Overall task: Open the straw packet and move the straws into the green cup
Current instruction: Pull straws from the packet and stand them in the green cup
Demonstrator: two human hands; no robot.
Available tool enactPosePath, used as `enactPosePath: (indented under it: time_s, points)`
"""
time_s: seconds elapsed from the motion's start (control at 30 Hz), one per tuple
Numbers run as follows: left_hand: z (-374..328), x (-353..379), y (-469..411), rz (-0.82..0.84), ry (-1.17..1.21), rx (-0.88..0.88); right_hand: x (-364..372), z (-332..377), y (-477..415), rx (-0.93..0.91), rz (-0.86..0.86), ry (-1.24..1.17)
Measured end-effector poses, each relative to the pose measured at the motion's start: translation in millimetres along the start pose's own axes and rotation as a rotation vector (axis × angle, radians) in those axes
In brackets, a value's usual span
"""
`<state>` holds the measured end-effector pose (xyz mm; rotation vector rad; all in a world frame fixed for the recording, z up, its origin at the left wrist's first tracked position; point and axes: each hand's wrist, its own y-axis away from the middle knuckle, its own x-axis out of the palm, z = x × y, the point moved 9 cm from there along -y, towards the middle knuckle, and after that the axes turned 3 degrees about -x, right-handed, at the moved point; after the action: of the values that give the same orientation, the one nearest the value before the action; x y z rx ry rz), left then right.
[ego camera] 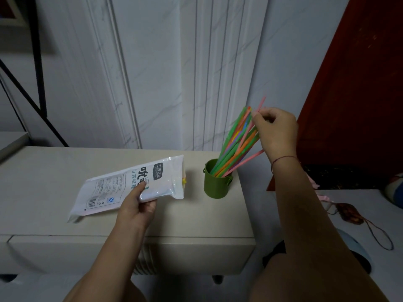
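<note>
The left hand (137, 207) grips the straw packet (117, 188); the right hand (278, 131) pinches a pink straw (261, 103) in the green cup (214, 186).

The hands are well apart. The left thumb lies on top of the packet and the fingers are curled under its near edge. The packet's long axis runs from near left to far right, and its far-right end points at the cup, with a yellow straw tip (184, 182) showing there. It carries black and teal Chinese characters and a barcode near the left end; the small print is not readable. The colourful straws (234, 144) stand in the cup and lean up to the right. The cup stands upright near the right edge of the table (196, 221).
</note>
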<state>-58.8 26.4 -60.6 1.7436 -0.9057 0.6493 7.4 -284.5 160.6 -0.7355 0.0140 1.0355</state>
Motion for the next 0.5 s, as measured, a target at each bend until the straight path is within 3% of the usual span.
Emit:
enactPosePath:
  time_s: [0.2, 0.5]
  points:
    - [0, 1, 0, -0.006, -0.006, 0.0, 8, -16, 2, 0.017, 0.058, 0.126]
    - [2, 5, 2, -0.003, -0.009, 0.0, 2, -6, -1, 0.007, 0.039, 0.04]
